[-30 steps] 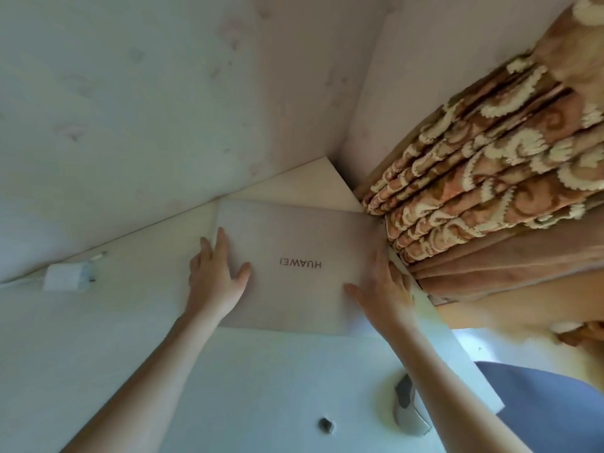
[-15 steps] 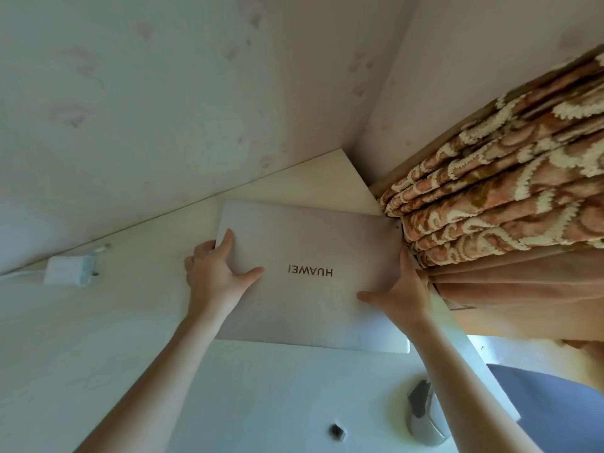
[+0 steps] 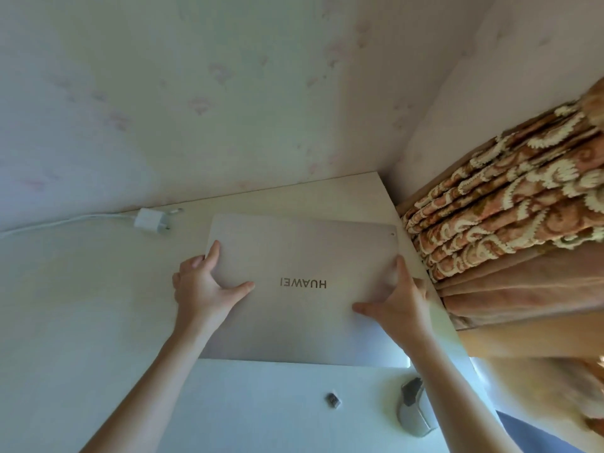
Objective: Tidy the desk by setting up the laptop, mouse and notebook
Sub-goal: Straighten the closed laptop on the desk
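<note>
A closed silver laptop [image 3: 304, 256] with an upside-down logo lies on the pale desk [image 3: 81, 305] near the far right corner. My left hand [image 3: 206, 289] grips its left edge, thumb on the lid and fingers curled round the side. My right hand [image 3: 397, 302] holds the right edge the same way, thumb spread over the lid. A grey mouse [image 3: 413, 411] sits near the desk's front right, partly behind my right forearm. No notebook is in view.
A white charger plug [image 3: 152, 220] with its cable lies by the back wall, left of the laptop. A small dark piece [image 3: 333, 400] rests on the desk in front. Patterned folded fabric [image 3: 510, 204] crowds the desk's right edge.
The laptop has come toward me and a little left, away from the corner, held by both hands. My fingers now wrap its side edges instead of lying flat on the lid.
</note>
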